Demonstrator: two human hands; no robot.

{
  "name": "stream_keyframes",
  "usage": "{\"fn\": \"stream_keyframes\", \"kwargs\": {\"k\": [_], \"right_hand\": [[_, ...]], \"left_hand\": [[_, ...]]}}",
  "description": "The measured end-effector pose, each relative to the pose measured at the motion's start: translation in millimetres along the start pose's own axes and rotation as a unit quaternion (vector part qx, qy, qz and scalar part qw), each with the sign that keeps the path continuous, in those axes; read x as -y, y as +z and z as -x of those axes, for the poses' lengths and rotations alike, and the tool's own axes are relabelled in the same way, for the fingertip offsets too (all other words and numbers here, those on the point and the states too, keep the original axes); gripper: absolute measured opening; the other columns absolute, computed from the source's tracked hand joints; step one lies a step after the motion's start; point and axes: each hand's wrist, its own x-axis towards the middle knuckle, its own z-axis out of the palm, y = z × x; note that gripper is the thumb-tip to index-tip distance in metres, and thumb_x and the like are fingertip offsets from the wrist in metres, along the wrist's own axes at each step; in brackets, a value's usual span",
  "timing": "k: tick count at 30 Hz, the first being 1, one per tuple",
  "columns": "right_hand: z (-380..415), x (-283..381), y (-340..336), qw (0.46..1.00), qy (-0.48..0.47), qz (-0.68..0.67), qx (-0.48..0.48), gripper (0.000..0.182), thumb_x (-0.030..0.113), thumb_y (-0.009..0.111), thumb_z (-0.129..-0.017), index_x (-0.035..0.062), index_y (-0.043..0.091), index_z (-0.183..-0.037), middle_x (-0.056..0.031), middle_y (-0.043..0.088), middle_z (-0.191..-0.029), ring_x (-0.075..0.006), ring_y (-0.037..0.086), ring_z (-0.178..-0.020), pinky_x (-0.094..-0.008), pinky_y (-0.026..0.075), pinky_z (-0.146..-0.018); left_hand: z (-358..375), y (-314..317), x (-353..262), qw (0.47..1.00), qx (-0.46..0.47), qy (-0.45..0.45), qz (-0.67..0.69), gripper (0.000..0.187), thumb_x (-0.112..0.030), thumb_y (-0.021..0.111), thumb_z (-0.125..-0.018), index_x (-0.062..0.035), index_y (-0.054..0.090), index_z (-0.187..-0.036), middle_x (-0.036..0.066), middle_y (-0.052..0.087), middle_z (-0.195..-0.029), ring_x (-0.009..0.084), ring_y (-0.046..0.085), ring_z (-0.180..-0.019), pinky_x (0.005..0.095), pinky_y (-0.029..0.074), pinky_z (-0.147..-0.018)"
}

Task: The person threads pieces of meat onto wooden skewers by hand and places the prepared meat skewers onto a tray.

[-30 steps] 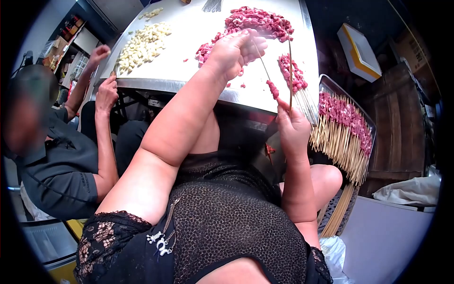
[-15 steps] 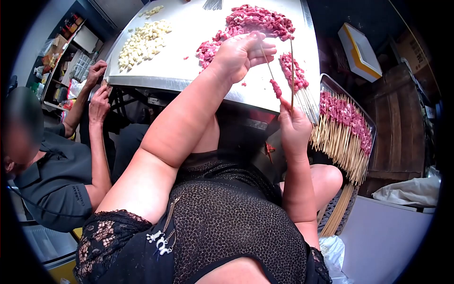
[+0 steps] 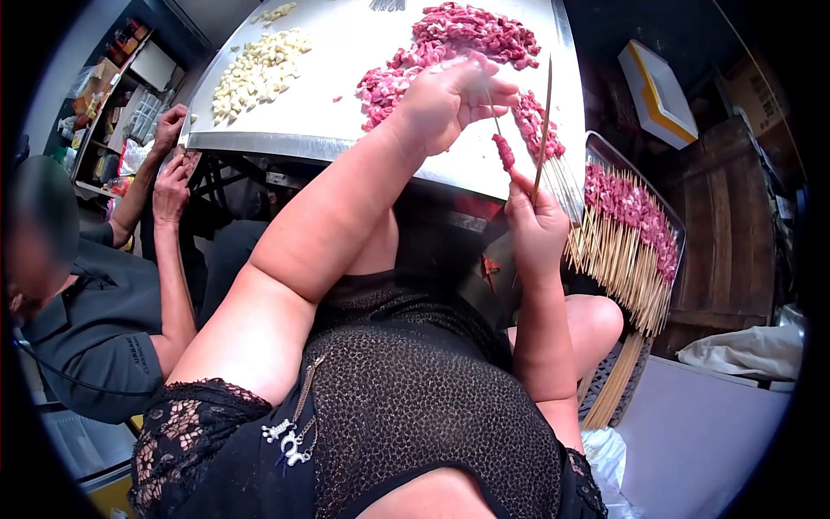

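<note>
My right hand (image 3: 538, 227) is closed round a skewer and a longer bamboo stick (image 3: 545, 130) that points up beside it. Pink meat pieces (image 3: 504, 152) are bunched on the skewer just above my fingers, with its bare upper part rising past them. My left hand (image 3: 454, 99) is raised over the table's near side, palm partly turned to me and fingers apart. The skewer's upper end overlaps those fingers in this view. Behind my left hand lies a heap of cut raw meat (image 3: 471, 35). Close to my right hand, several meat skewers (image 3: 538, 125) lie on the table.
Pale chopped pieces (image 3: 264, 73) are spread on the white table (image 3: 320, 130). A metal tray (image 3: 683, 216) holds rows of finished-looking meat skewers (image 3: 635, 221), with loose bamboo sticks (image 3: 618, 381) below. Another person's hands (image 3: 171, 186) work at the table's left corner. A white-and-yellow box (image 3: 661, 99) stands right.
My left hand has shifted slightly right, its fingers turning a little. The bamboo stick in my right hand now leans further right. The other person's hands have moved slightly left and up.
</note>
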Motion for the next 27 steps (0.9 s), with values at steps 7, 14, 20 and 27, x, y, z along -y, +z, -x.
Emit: {"fn": "stream_keyframes", "kwargs": {"k": [7, 14, 20, 27], "right_hand": [[1, -6, 6, 0.995, -0.062, 0.075, -0.009, 0.021, 0.003, 0.058, -0.087, -0.0003, 0.064, -0.106, 0.0012, 0.058, -0.074, -0.0037, 0.049, -0.063, -0.0182, 0.041, -0.056], [1, 3, 11, 0.996, 0.039, -0.08, 0.004, 0.023, 0.004, 0.056, -0.089, -0.0033, 0.059, -0.11, 0.0026, 0.054, -0.074, -0.0033, 0.046, -0.06, -0.0167, 0.038, -0.054], [-7, 9, 3, 0.991, 0.071, -0.113, 0.022, 0.024, 0.006, 0.052, -0.091, -0.0023, 0.057, -0.114, 0.0039, 0.051, -0.069, -0.0016, 0.041, -0.054, -0.0146, 0.032, -0.048], [-2, 12, -19, 0.997, 0.052, -0.057, 0.027, 0.024, 0.009, 0.053, -0.092, -0.0015, 0.058, -0.113, 0.0047, 0.05, -0.065, -0.0001, 0.039, -0.054, -0.0143, 0.029, -0.048]], "left_hand": [[-5, -7, 10, 0.995, 0.009, 0.076, 0.064, 0.026, -0.012, 0.03, -0.09, -0.0001, 0.053, -0.091, 0.017, 0.061, -0.09, 0.0302, 0.06, -0.091, 0.0493, 0.045, -0.09], [8, 11, 27, 0.998, 0.022, -0.01, 0.062, 0.021, -0.012, 0.034, -0.086, 0.0, 0.051, -0.083, 0.015, 0.059, -0.082, 0.0309, 0.059, -0.084, 0.0447, 0.045, -0.085], [11, 15, 31, 0.994, 0.032, -0.079, 0.073, 0.022, -0.014, 0.037, -0.09, 0.0022, 0.052, -0.094, 0.015, 0.059, -0.084, 0.0244, 0.059, -0.078, 0.0367, 0.048, -0.075], [-55, -76, -40, 0.862, -0.18, 0.091, -0.465, 0.025, -0.024, 0.056, -0.088, -0.0016, 0.065, -0.093, 0.004, 0.063, -0.073, 0.0156, 0.06, -0.066, 0.0294, 0.049, -0.065]]}}
